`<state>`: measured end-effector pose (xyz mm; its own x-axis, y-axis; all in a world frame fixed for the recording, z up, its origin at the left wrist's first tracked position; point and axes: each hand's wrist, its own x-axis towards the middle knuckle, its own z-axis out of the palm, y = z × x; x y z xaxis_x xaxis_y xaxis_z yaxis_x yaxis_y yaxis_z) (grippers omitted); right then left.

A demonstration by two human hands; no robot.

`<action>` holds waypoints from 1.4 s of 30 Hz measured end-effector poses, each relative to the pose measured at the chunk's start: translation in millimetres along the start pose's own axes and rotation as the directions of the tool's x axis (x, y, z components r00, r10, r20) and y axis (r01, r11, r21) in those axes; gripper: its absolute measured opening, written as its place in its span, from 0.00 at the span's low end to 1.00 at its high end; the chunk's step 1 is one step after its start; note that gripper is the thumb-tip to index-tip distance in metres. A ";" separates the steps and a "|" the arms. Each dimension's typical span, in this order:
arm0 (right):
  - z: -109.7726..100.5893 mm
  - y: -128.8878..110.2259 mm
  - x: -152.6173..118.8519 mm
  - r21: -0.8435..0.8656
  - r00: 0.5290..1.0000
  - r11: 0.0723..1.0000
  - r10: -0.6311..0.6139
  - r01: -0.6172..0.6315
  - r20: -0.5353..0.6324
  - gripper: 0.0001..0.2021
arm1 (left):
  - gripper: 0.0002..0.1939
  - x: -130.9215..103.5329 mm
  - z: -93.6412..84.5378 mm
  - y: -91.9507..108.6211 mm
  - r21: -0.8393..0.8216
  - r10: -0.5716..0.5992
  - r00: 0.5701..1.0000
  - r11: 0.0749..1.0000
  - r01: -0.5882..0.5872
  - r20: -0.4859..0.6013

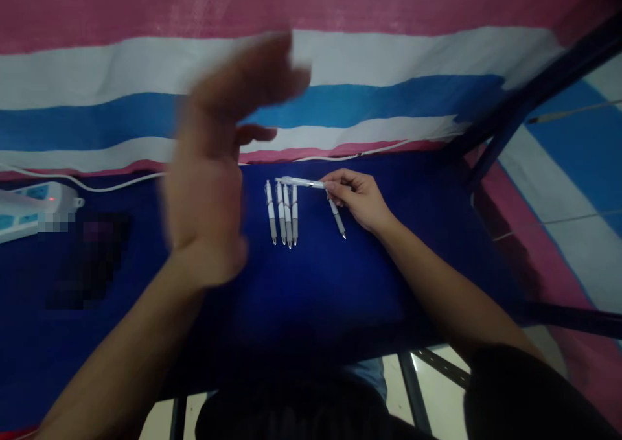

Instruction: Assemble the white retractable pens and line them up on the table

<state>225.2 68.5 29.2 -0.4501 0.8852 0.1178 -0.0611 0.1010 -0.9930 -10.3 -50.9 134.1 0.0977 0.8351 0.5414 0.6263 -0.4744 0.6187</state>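
Several white pens with grey grips [287, 214] lie side by side on the dark blue table [311, 291], tips toward me. Another such pen [336, 216] rests apart from them, just below my right hand. My right hand [359, 197] pinches a white pen [304, 182] by one end; it points left, across the tops of the row. My left hand [214, 168] is raised high, close to the camera, left of the row, and blurred by motion. Its fingers are bent toward the right with gaps between them, and nothing shows in them.
At the left edge lies a white and blue power strip [36, 207] with a lit red light. A white cable [121, 184] runs along the table's back by the striped cloth [364, 109]. Dark metal bars [534, 93] stand at the right.
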 end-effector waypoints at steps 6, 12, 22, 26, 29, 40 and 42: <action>1.9 -10.9 -3.8 -0.096 0.997 0.994 -0.049 0.055 0.064 0.11 | 0.17 -3.8 53.8 -69.3 0.111 0.127 0.971 0.982 -0.151 0.202; 5.6 -6.0 -3.3 -0.083 0.996 0.996 -0.017 0.024 0.090 0.15 | 0.13 -25.0 55.6 -92.5 0.163 0.068 0.987 0.982 -0.092 0.147; 8.1 0.2 1.3 0.041 1.000 0.999 0.005 -0.003 -0.029 0.18 | 0.12 -32.5 56.0 -103.4 -0.082 -0.169 0.980 0.981 0.178 0.107; 8.7 -1.9 3.3 0.241 0.995 0.968 0.082 -0.068 -0.049 0.20 | 0.11 -34.8 54.7 -101.4 -0.239 -0.317 0.943 0.913 0.332 0.100; 7.6 -4.5 3.9 0.283 0.996 0.958 0.061 -0.041 -0.064 0.17 | 0.10 -32.6 54.2 -99.5 -0.306 -0.343 0.938 0.889 0.342 0.052; -8.2 -1.4 12.3 0.094 0.967 0.995 -0.004 0.029 -0.255 0.20 | 0.08 -28.6 52.0 -98.1 -0.355 -0.376 0.925 0.859 0.368 0.049; -11.1 -1.0 12.9 0.121 0.966 0.992 -0.009 0.041 -0.259 0.19 | 0.08 -28.5 52.2 -97.8 -0.357 -0.378 0.924 0.857 0.371 0.051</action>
<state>229.3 84.9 31.6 -0.2031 0.9718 0.1202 -0.1868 0.0820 -0.9790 -34.0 -13.7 28.4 -0.1071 0.9655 0.2372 0.2966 -0.1967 0.9345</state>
